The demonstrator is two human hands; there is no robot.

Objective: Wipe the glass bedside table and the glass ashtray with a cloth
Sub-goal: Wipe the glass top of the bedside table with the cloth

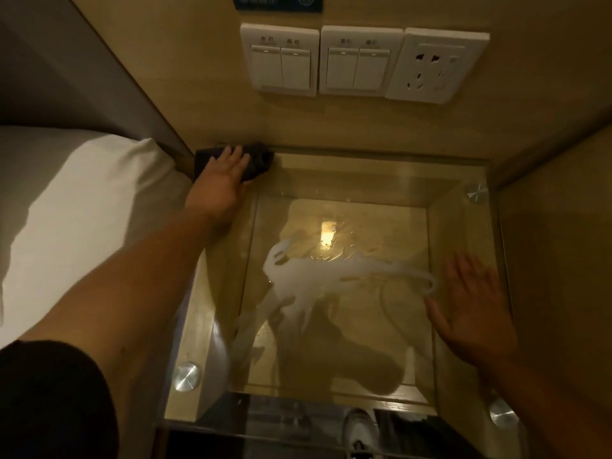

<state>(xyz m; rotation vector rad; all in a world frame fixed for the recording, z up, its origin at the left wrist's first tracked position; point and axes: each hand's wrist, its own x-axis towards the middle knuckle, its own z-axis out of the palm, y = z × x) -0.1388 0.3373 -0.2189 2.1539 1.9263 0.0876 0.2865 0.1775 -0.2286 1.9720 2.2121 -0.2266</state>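
The left hand (225, 173) presses a dark cloth (255, 160) flat at the far left corner of the glass table (463, 233). The right hand (473, 313) rests open. Glass is probably fragile and slippery; the soft cloth needs flat-palm pressure. No ashtray is visible.

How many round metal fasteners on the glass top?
3: round silver metal fasteners at far right corner, near left, near right. A fourth may be hidden under the dark cloth.

Left hand (222, 173) upper left of center, arm fully extended from lower left, dark short sleeve, fingers straight, palm down, pressing flat. Right hand (470, 309) at right edge, mid-lower frame, fingers spread straight, palm down, flat.
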